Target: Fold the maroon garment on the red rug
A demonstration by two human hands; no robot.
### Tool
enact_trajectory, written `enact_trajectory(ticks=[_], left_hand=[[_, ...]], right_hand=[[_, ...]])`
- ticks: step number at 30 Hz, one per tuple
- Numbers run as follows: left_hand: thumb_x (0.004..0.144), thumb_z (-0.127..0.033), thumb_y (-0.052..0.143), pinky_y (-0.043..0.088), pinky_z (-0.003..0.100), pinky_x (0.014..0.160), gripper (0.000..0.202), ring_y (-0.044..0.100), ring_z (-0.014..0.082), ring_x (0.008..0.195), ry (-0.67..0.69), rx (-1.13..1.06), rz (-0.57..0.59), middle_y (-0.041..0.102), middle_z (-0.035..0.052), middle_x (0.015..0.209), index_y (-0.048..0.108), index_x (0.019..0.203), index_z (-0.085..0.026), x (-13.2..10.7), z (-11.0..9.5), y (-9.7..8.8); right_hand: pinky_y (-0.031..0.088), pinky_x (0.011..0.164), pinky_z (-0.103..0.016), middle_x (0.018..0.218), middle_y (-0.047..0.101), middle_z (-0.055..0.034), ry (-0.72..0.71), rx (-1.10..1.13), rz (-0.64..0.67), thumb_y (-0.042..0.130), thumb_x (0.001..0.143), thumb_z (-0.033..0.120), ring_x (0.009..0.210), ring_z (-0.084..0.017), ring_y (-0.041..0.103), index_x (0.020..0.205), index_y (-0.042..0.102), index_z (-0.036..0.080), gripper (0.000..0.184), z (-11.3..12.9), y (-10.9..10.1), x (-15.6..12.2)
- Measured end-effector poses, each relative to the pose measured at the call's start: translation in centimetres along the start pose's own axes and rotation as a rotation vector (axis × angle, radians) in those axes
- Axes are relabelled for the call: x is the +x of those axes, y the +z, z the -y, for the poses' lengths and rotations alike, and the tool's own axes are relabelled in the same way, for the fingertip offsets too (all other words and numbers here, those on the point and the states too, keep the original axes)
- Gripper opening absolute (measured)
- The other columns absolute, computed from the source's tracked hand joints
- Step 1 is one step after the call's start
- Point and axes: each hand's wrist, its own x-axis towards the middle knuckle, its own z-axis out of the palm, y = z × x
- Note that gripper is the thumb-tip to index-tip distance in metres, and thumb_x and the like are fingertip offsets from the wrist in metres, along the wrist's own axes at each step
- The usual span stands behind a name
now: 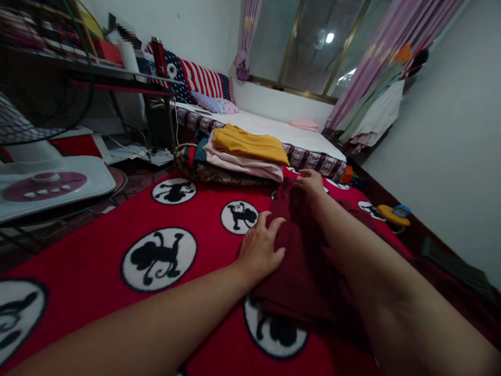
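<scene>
A dark red garment (291,261) lies partly folded on the red blanket (211,250), and some of it runs off to the right behind my right forearm. My left hand (263,244) rests along the garment's left edge, palm down, fingers spread and gripping nothing. At the far end of the cloth, my right hand (312,184) has its fingers bent together on the bunched edge. Its fingertips are partly hidden by the fabric. Beyond both hands sits a stack of folded clothes, with a mustard yellow garment (250,143) on top of a pale pink one (242,166).
A bed (266,120) with a white cover stands under the window. On the left are a table (129,83) with a red flask (158,57) and a fan with a white base (74,183). Clothes (378,115) hang at the right wall, near a yellow stool (391,215).
</scene>
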Motion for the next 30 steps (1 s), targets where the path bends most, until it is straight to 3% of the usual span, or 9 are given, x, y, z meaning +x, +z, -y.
enact_trajectory(ticks=[3,6,10,14,18,21,26,28,30], left_hand=[[0.073,-0.026,0.071,0.050,0.039,0.094,0.058,0.060,0.0239,0.103,-0.033,-0.044,-0.020,0.043,0.0085,0.135,0.052,0.128,-0.026,0.2,0.3,0.2],[0.075,-0.021,0.068,0.050,0.037,0.095,0.041,0.061,0.0221,0.102,-0.042,-0.102,-0.058,0.048,0.0071,0.129,0.062,0.115,-0.024,0.5,0.8,0.4],[0.075,-0.015,0.065,0.049,0.035,0.097,0.021,0.060,0.0206,0.103,-0.037,-0.166,-0.092,0.053,0.0059,0.121,0.072,0.093,-0.023,1.0,1.7,0.7],[0.074,-0.011,0.065,0.050,0.034,0.095,0.019,0.061,0.0194,0.101,-0.003,-0.215,-0.131,0.057,0.0058,0.112,0.074,0.087,-0.021,1.4,2.3,1.0],[0.073,-0.009,0.065,0.052,0.029,0.086,0.017,0.061,0.0166,0.093,0.017,-0.250,-0.162,0.060,0.0053,0.104,0.073,0.083,-0.020,1.6,2.3,0.9],[0.075,-0.017,0.069,0.052,0.028,0.084,0.014,0.062,0.0176,0.091,-0.001,-0.199,-0.183,0.062,0.0057,0.099,0.071,0.089,-0.018,1.5,1.9,0.6],[0.076,-0.052,0.070,0.052,0.038,0.085,0.061,0.064,0.0279,0.099,-0.068,0.080,-0.115,0.064,0.0123,0.110,0.055,0.126,-0.019,0.8,0.6,0.4],[0.078,-0.048,0.069,0.052,0.039,0.080,0.063,0.066,0.0299,0.096,-0.073,0.164,-0.048,0.066,0.0133,0.109,0.051,0.132,-0.019,0.5,0.3,0.3],[0.082,-0.038,0.067,0.052,0.037,0.080,0.048,0.067,0.0287,0.094,-0.068,0.168,-0.005,0.070,0.0114,0.104,0.056,0.126,-0.020,0.5,0.2,0.1]], right_hand=[[0.057,0.075,-0.032,0.098,0.071,-0.0078,-0.013,0.076,0.069,0.059,0.068,0.011,0.085,-0.019,0.068,0.101,0.066,0.014,0.034,-0.6,-0.3,-2.1],[0.054,0.087,-0.036,0.103,0.070,-0.0077,-0.147,0.231,0.147,0.060,0.069,0.013,0.096,-0.021,0.066,0.101,0.067,0.015,0.033,-0.7,-2.0,-6.2],[0.052,0.088,-0.037,0.101,0.071,-0.0069,-0.253,0.355,0.268,0.060,0.075,0.022,0.097,-0.021,0.066,0.095,0.069,0.017,0.022,-0.1,-6.5,-13.2],[0.051,0.088,-0.034,0.102,0.071,-0.0067,-0.265,0.352,0.525,0.062,0.083,0.032,0.096,-0.020,0.066,0.097,0.069,0.019,0.020,1.4,-11.9,-19.7],[0.043,0.101,-0.040,0.131,0.059,-0.0096,-0.462,0.089,0.721,0.072,0.076,0.035,0.118,-0.025,0.055,0.124,0.061,0.023,0.050,2.4,-15.5,-24.7],[0.038,0.106,-0.046,0.146,0.045,-0.0119,-0.538,-0.150,0.671,0.068,0.077,0.025,0.129,-0.029,0.045,0.138,0.049,0.023,0.064,1.8,-15.6,-27.4],[0.046,0.093,-0.043,0.124,0.059,-0.0133,-0.552,-0.254,0.417,0.054,0.078,0.004,0.112,-0.027,0.052,0.126,0.059,0.017,0.050,0.2,-12.9,-28.7],[0.049,0.088,-0.040,0.111,0.063,-0.0126,-0.559,-0.235,0.372,0.051,0.079,0.002,0.102,-0.025,0.054,0.118,0.063,0.015,0.044,0.0,-12.2,-28.4],[0.050,0.084,-0.036,0.102,0.063,-0.0117,-0.569,-0.188,0.349,0.049,0.080,0.001,0.096,-0.023,0.055,0.114,0.065,0.015,0.040,0.2,-12.1,-28.0]])
